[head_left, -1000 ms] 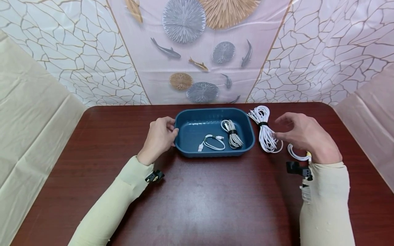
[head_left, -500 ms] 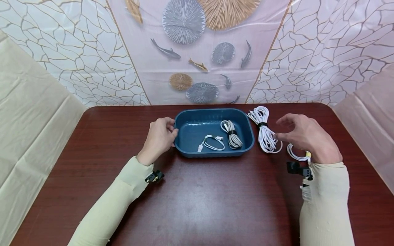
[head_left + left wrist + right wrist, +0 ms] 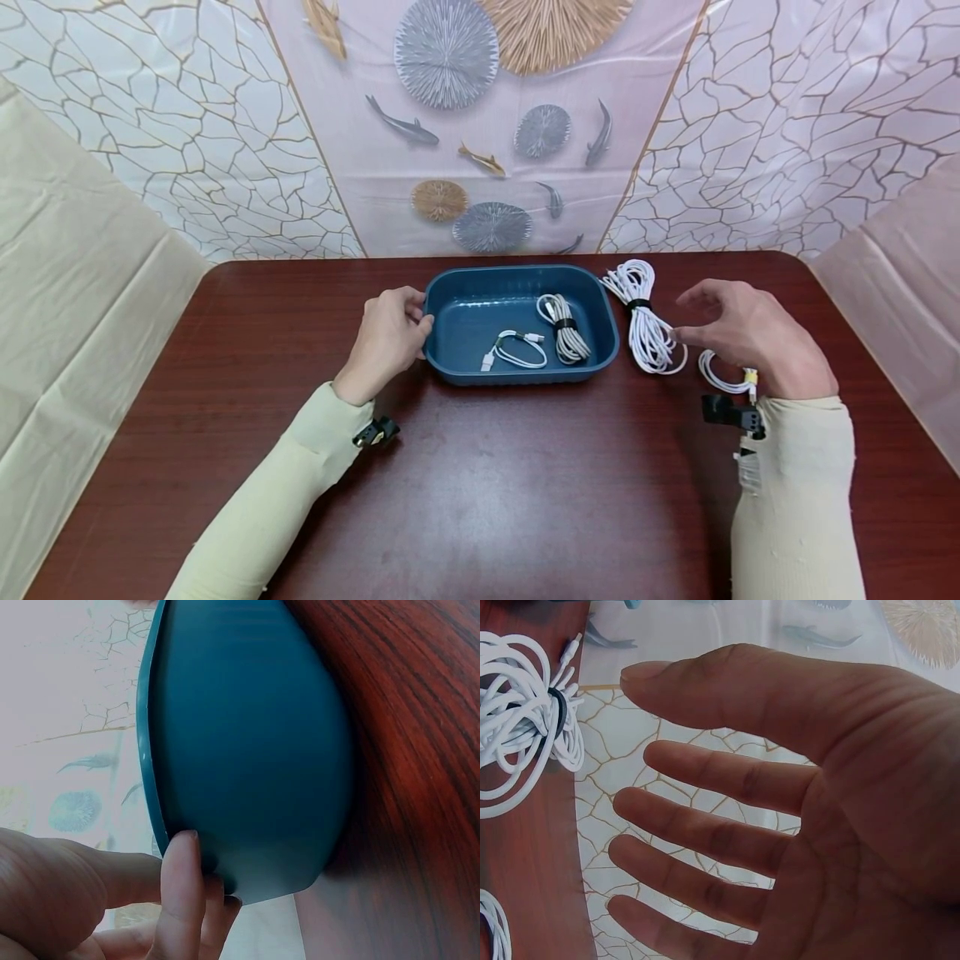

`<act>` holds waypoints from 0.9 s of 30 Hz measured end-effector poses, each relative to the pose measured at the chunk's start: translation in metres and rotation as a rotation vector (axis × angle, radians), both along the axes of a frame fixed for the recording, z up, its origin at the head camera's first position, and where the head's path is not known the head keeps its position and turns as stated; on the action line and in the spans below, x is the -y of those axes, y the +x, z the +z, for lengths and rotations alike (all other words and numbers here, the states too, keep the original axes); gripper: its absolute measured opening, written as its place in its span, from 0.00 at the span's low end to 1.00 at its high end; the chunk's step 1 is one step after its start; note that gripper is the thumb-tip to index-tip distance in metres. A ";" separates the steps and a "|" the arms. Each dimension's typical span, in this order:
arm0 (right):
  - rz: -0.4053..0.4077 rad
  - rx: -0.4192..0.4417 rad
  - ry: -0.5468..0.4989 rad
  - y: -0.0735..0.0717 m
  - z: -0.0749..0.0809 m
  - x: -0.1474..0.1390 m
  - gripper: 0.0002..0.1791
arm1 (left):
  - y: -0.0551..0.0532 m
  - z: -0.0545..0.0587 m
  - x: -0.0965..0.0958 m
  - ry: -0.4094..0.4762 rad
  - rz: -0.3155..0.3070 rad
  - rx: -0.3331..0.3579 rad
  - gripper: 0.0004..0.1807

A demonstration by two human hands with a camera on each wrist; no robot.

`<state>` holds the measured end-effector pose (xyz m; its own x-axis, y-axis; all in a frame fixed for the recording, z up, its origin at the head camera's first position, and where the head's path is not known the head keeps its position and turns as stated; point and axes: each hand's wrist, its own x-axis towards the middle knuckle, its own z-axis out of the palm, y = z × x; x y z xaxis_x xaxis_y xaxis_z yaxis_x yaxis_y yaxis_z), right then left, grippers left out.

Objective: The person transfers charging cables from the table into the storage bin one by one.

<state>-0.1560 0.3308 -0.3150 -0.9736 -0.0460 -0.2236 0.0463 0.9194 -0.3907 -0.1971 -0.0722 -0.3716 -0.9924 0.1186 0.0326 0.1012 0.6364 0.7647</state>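
My left hand [image 3: 386,342] grips the left rim of a blue plastic bin [image 3: 517,377]; in the left wrist view its fingers [image 3: 182,892] curl against the bin's wall [image 3: 255,750]. Inside the bin lie a short white USB cable [image 3: 488,362] and a bundled greyish-white cable [image 3: 574,344] with a black tie. My right hand [image 3: 753,333] hovers with fingers spread, right of a large white cable bundle [image 3: 649,337] with a black band. The right wrist view shows a bare palm [image 3: 855,847], apart from that bundle [image 3: 525,742].
A smaller white cable coil [image 3: 722,384] with a yellow tie lies beside the right wrist, partly hidden by it. The dark red wooden table [image 3: 480,483] ends at a patterned cloth backdrop [image 3: 480,167]. Pale fabric [image 3: 67,292] borders the left side.
Both hands hold nearly the same pose. The right hand has shifted very slightly to the right. The bin and cables stay in place.
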 end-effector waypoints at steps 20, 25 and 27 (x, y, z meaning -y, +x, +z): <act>-0.023 0.004 0.026 0.004 -0.003 -0.009 0.31 | 0.000 0.000 0.000 0.016 -0.001 0.002 0.17; -0.061 0.059 -0.021 0.007 -0.002 -0.009 0.34 | 0.000 0.000 0.000 0.013 0.002 0.008 0.17; -0.080 0.086 -0.053 0.008 -0.002 -0.008 0.35 | 0.000 0.000 0.000 0.015 0.001 0.008 0.17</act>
<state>-0.1478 0.3391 -0.3166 -0.9518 0.0175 -0.3062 0.1546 0.8896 -0.4297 -0.1968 -0.0720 -0.3712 -0.9927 0.1176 0.0261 0.0944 0.6252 0.7747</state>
